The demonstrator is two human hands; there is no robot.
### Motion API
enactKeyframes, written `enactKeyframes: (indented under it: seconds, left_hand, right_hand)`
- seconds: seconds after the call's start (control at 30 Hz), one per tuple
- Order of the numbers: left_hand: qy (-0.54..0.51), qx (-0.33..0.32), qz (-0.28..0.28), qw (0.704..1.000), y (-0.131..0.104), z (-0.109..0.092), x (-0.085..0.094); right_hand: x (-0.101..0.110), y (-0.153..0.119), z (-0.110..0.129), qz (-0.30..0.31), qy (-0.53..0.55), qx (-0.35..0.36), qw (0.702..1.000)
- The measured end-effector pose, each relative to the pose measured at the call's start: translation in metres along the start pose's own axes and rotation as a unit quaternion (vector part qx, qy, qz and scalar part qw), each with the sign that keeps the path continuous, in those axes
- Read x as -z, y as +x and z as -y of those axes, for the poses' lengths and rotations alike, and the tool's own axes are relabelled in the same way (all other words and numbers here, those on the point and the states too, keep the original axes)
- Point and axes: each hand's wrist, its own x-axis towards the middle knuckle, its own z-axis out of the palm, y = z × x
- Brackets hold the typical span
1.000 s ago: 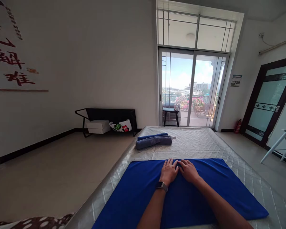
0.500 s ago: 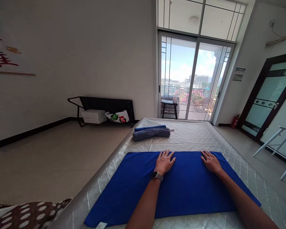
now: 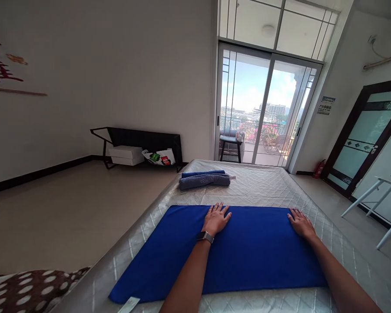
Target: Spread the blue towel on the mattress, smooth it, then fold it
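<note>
A blue cloth lies spread flat on a pale quilted mattress, a white tag at its near left corner. My left hand, with a watch on the wrist, rests palm down with fingers spread near the cloth's far edge, left of its middle. Flat at the far right corner of the cloth lies my right hand, fingers apart. Neither hand grips anything. Beyond the cloth, a rolled grey-blue towel sits beside a rolled blue one.
Brown polka-dot fabric is at the lower left. Against the wall stands a black rack with white boxes and a printed bag. White table legs are at the right, with a fire extinguisher further back.
My hands have moved farther apart over the cloth, the right one out toward the far right corner and the left one slightly left. The camera view has shifted a little.
</note>
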Motion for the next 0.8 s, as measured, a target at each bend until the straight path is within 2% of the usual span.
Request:
enactKeyframes:
  seconds: [0.27, 0.37, 0.47, 0.57, 0.67, 0.73, 0.8]
  left_hand:
    - [0.007, -0.007, -0.033, 0.999, 0.001, 0.007, -0.008]
    - [0.008, -0.007, -0.036, 0.999, 0.001, 0.006, -0.009]
    - [0.011, -0.014, -0.033, 0.999, 0.001, 0.006, -0.007]
    - [0.011, -0.011, -0.031, 0.999, -0.001, 0.004, -0.005]
    - [0.019, -0.008, -0.026, 0.999, -0.001, 0.004, -0.004]
    - [0.029, -0.010, -0.022, 0.999, -0.001, 0.004, -0.005]
    - [0.036, -0.010, -0.016, 0.999, 0.000, 0.005, -0.005]
  right_hand:
    - [0.008, -0.001, 0.002, 0.021, -0.012, -0.006, 1.000]
    - [0.022, -0.002, 0.019, 0.033, -0.035, -0.039, 0.998]
    - [0.035, -0.010, 0.062, -0.005, -0.049, -0.017, 0.999]
    - [0.036, -0.028, 0.122, -0.046, 0.029, 0.103, 0.993]
    - [0.023, -0.046, 0.177, -0.030, 0.089, 0.204, 0.974]
    - [0.012, -0.054, 0.200, -0.009, 0.105, 0.233, 0.967]
    - [0.003, -0.057, 0.209, 0.003, 0.113, 0.235, 0.966]
